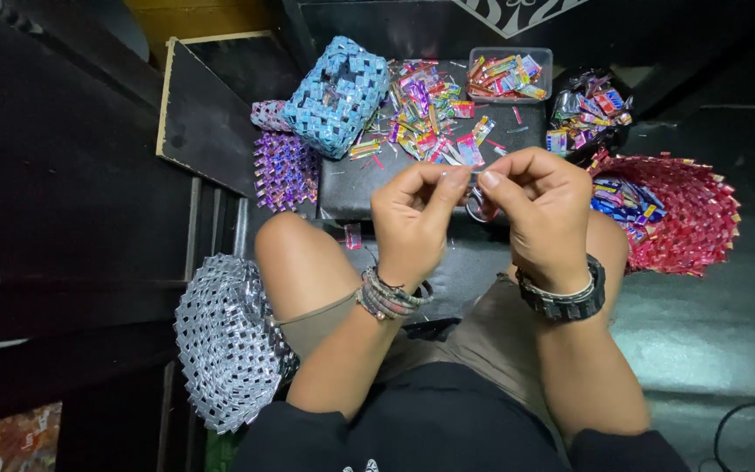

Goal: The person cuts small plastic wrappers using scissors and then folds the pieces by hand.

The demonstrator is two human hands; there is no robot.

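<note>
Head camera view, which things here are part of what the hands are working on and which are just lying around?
In hand:
left hand and right hand, pinching something small between them, too small to identify
loose folded wrappers
clear tub of wrappers

Lying about:
blue woven bag
silver woven piece
purple woven piece
red woven basket

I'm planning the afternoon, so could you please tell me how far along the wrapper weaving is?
Done: a blue woven wrapper bag and a silver woven piece. In hand: the left hand and right hand pinch something small. Left: a pile of loose colourful wrappers.
</note>
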